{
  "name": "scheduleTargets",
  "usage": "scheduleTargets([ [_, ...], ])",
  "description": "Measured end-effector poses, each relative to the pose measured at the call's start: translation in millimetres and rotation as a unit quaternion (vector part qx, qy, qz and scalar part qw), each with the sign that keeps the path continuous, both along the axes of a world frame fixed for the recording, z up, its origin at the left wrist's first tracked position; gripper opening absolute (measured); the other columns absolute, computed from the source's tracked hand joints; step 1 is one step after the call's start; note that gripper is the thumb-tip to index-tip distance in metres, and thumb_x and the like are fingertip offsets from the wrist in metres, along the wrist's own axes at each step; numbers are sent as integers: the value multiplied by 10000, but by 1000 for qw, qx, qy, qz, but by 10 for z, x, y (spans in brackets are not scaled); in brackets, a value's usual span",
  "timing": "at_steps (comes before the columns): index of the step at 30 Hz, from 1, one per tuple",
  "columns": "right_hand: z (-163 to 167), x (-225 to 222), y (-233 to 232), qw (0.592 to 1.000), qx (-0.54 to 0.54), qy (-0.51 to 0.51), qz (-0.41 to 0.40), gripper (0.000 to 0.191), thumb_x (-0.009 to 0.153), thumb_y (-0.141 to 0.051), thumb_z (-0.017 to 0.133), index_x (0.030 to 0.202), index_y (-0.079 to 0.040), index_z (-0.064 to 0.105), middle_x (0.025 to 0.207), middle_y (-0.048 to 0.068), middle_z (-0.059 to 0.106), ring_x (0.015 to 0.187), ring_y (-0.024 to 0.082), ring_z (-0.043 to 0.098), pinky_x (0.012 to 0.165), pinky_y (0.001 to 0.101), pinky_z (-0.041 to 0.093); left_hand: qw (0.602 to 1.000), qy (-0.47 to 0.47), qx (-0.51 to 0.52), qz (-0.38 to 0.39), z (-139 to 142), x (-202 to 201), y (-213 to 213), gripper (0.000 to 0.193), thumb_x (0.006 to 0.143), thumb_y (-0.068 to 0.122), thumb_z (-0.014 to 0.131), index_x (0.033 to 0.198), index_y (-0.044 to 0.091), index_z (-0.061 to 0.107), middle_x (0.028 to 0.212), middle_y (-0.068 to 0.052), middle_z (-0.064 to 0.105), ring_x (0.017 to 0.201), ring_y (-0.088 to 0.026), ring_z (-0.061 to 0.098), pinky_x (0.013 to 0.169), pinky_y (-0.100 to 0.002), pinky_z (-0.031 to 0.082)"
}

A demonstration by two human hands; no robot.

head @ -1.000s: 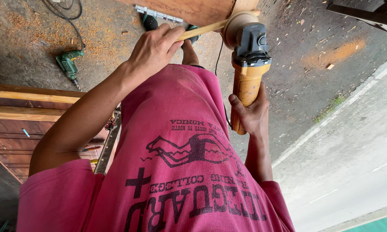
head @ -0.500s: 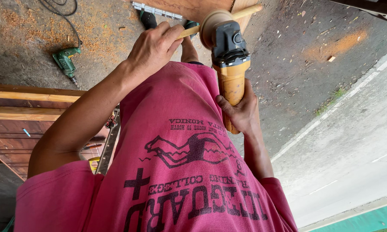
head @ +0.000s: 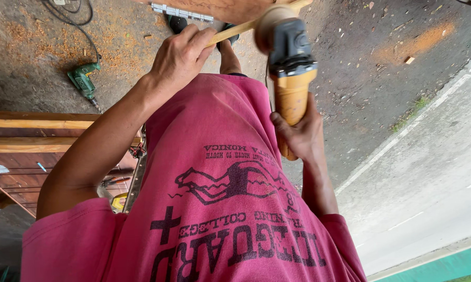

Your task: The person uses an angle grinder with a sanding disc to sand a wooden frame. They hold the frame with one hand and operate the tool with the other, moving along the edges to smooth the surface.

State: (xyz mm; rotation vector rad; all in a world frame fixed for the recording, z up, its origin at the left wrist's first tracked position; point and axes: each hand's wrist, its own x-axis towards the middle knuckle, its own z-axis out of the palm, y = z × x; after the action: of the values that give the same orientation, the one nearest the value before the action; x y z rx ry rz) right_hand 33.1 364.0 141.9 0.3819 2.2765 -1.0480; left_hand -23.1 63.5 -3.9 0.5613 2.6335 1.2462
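View down the person's front, over a red printed shirt (head: 230, 209). The left hand (head: 180, 55) is curled shut around a thin wooden stick (head: 240, 28), which runs up and to the right from the fist towards the edge of a wooden panel (head: 219, 8) at the top of the frame. The right hand (head: 298, 130) is wrapped around the yellow body of an angle grinder (head: 290, 78); its dark grey head and tan sanding disc (head: 266, 23) sit just beside the stick, and contact between disc and stick cannot be told. A metal hinge strip (head: 180, 11) lies along the panel edge. On the concrete floor (head: 37, 57), dusted with orange sawdust, lies a green power drill (head: 81, 81) with a black cable (head: 71, 10) near it. Stacked wooden boards (head: 26, 133) lie to the left. To the right, a paved road (head: 428, 172) with white line markings.
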Motion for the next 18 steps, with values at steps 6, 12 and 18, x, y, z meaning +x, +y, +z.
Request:
scheduleTargets([
  [6,-31,10,-156,999,-11,-18,31,702,832,-360,859,1352,-4,548,1071,193,763,973,277,765,854,408,585,999,38,-18,-9,-18,57,-15,260,1037,35,761,1253,-23,630,945,-136,649,711,-209,702,560,-260,591],
  [12,-175,-8,-69,996,-21,-21,-86,651,888,-347,827,1356,13,554,1043,147,763,898,219,750,822,362,619,1000,-1,-20,-11,-89,147,-273,194,1040,44,762,1175,-42,653,865,-140,649,636,-193,672,487,-268,562],
  [18,-146,-41,16,990,-56,30,-130,608,948,-307,830,1336,45,521,1029,104,697,880,217,718,795,363,615,989,-123,77,30,13,96,-348,135,1039,72,744,1085,-10,647,868,-166,683,712,-279,688,600,-397,523],
])
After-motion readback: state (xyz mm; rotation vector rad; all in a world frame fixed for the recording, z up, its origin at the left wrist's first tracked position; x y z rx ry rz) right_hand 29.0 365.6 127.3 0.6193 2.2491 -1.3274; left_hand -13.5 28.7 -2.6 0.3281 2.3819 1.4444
